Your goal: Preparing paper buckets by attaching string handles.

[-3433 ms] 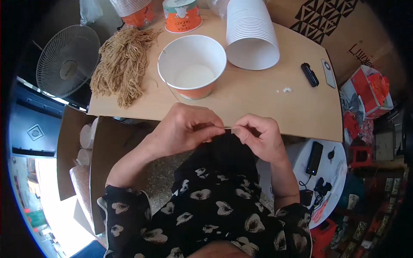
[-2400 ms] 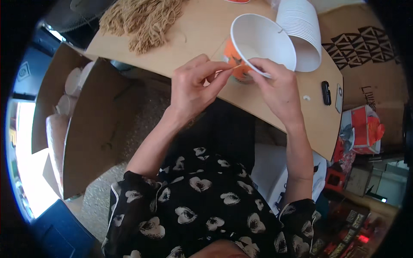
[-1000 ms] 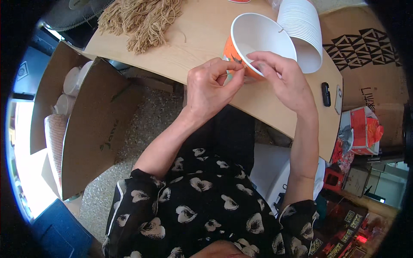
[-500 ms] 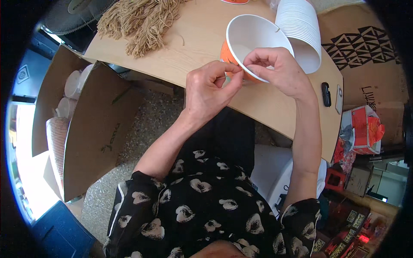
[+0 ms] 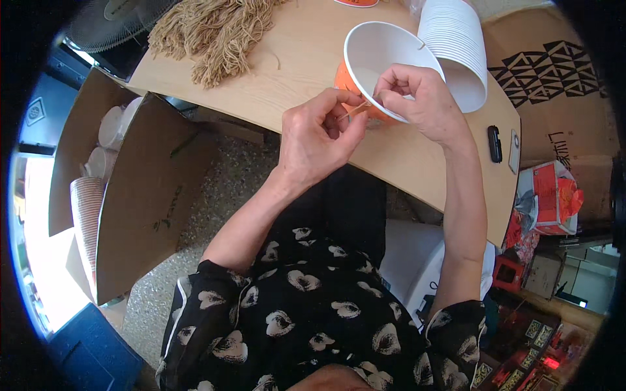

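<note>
A paper bucket (image 5: 391, 44), white inside and orange outside, tilts on the table in front of me. A thin tan cord (image 5: 354, 110) crosses its near left rim. My left hand (image 5: 319, 133) is outside the rim, fingers curled round the cord, with thumb and forefinger a little apart. My right hand (image 5: 422, 104) reaches over the near rim, fingertips pinched at the cord's other side; the exact grip is partly hidden. Another bit of cord (image 5: 421, 45) shows at the bucket's far right rim.
A pile of tan cords (image 5: 225, 39) lies at the table's far left. Stacked white buckets (image 5: 453, 39) lie beyond the bucket. A black object (image 5: 495, 143) and a phone-like slab (image 5: 514, 150) are at the right edge. A cardboard box (image 5: 140, 195) holding cups stands left.
My right fingertips have risen slightly away from the rim. My left thumb and forefinger have parted a little, and more of the cord shows between the hands.
</note>
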A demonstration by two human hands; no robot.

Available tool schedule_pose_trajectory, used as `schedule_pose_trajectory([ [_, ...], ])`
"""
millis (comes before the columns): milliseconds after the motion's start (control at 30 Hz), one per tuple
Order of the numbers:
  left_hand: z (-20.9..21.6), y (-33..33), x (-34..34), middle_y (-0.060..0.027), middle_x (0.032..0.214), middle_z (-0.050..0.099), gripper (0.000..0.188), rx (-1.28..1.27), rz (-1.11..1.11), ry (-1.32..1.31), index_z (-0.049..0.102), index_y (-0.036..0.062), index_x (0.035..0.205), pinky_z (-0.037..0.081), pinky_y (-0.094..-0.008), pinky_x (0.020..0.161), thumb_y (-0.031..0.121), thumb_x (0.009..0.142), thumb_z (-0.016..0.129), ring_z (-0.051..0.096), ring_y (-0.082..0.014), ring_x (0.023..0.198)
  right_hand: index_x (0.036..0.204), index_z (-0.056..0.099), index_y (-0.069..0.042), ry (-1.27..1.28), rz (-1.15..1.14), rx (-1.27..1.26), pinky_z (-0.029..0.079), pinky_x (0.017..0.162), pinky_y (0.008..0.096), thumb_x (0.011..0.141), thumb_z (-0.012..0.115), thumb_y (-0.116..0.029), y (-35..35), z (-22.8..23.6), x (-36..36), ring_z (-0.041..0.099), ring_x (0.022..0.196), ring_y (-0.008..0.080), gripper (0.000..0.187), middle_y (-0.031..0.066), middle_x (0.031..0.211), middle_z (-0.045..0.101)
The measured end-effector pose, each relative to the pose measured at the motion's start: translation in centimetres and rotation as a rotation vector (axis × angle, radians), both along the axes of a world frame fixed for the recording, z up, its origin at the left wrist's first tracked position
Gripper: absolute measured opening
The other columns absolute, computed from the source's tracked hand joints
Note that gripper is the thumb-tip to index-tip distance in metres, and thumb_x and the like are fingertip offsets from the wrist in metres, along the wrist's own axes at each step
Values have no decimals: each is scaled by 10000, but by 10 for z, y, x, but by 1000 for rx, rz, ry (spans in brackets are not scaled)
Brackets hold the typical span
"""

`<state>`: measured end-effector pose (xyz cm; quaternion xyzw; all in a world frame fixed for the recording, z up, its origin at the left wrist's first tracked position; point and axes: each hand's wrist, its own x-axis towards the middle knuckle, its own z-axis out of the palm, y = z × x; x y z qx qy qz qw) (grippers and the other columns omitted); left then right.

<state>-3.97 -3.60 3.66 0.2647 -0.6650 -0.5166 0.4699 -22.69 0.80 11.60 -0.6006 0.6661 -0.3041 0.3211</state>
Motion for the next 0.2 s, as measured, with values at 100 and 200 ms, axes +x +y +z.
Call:
schedule_pose_trajectory([
  [100,-3,-2,-2,-2,555,570,107,2,13,37,706,9,909,421,-230,478,76,846,762,527,-42,499,901,659,5,10,1,57,486,731,218,899,633,-26,-1,3,0,594,780,62,41,-16,828,644],
  [200,-6,-7,1,-7,608,633,127,-83,-20,-47,708,8,957,451,-222,498,87,868,755,560,-55,514,1042,694,-2,-157,28,109,513,776,226,923,656,-67,-2,1,-2,624,829,64,141,-2,893,677],
])
